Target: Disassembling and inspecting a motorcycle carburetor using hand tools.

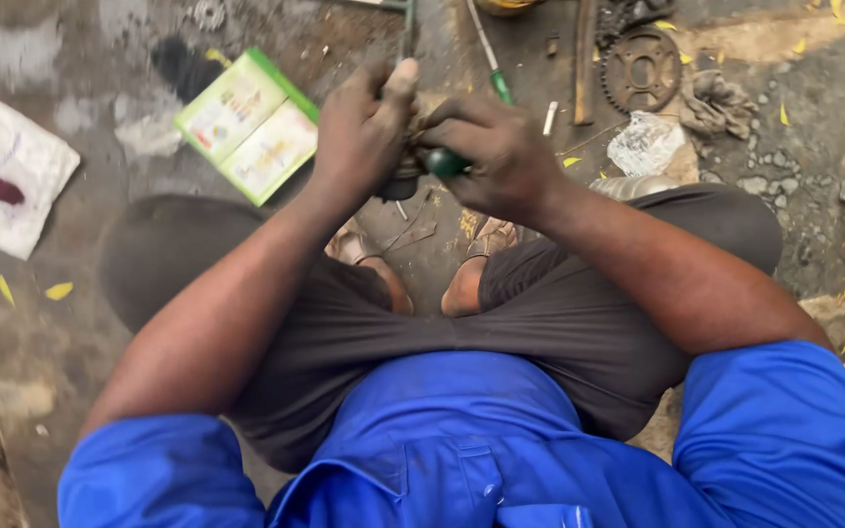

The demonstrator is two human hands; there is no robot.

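I sit low on the ground with my knees apart, both hands raised in front of me. My left hand (364,127) grips a small dark metal part (403,181), mostly hidden under the fingers. My right hand (501,156) is closed around the dark green handle of a screwdriver (442,162), whose tip points into the part. The two hands touch each other over the part. A thin pin sticks down below the part.
A green and white carton (246,122) lies at the upper left, a stained white rag (2,166) at the far left. A second green-handled screwdriver (491,59), a toothed sprocket (643,68), crumpled plastic (643,145) and a grimy cloth (716,103) lie ahead on oily ground.
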